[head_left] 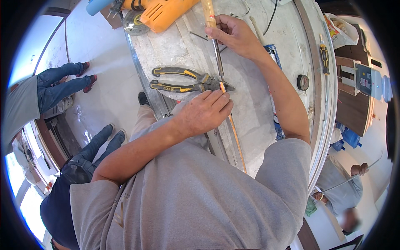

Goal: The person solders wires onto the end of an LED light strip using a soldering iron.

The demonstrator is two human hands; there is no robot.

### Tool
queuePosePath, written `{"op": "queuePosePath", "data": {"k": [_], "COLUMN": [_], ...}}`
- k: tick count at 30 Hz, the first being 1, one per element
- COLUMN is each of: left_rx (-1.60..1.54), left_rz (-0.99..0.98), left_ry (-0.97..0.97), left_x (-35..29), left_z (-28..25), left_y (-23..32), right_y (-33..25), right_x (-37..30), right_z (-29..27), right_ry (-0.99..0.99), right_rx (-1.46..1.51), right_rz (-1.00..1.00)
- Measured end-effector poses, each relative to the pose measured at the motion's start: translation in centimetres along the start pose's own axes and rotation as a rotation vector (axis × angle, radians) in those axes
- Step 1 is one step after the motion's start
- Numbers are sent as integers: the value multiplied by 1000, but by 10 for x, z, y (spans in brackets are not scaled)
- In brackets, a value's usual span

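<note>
My right hand [237, 35] is closed round the lower end of the wooden handle of a soldering iron [217, 54], its metal shaft pointing toward me. Just below its tip, my left hand [206, 109] pinches a thin orange-coated wire or cord [236, 139], whose long end trails down the bench. Tip and wire end meet or nearly meet; I cannot tell whether they touch. Under this spot lies a pair of black and yellow pliers [177, 88], handles to the left and jaws partly behind the wire. My left fingers are beside the jaws.
An orange power tool [160, 14] and a round disc [136, 23] sit at the far left of the worn bench [250, 112]. A blue can [273, 56], a round gauge [303, 82] and a screwdriver [324, 54] lie to the right. Other people stand on both sides.
</note>
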State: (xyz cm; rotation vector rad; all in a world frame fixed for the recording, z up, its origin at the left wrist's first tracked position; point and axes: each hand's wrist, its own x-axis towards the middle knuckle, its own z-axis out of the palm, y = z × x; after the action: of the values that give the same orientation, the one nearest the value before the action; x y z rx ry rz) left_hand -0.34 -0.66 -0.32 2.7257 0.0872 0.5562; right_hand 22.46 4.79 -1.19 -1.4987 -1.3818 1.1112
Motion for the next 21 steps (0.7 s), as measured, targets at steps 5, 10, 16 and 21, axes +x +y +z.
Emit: {"op": "queuePosePath", "data": {"k": [5, 10, 16, 21], "left_rx": [-3, 20, 18, 16], "left_rz": [-4, 14, 13, 13], "left_ry": [0, 42, 37, 42], "left_x": [0, 1, 0, 1], "left_z": [1, 1, 0, 0], "left_y": [0, 0, 0, 0], "right_y": [1, 2, 0, 0], "right_x": [1, 1, 1, 1], "right_z": [-1, 0, 0, 1], "right_ry": [-1, 2, 3, 6], "right_rx": [-29, -23, -21, -24], "right_rz": [-5, -9, -3, 1]}}
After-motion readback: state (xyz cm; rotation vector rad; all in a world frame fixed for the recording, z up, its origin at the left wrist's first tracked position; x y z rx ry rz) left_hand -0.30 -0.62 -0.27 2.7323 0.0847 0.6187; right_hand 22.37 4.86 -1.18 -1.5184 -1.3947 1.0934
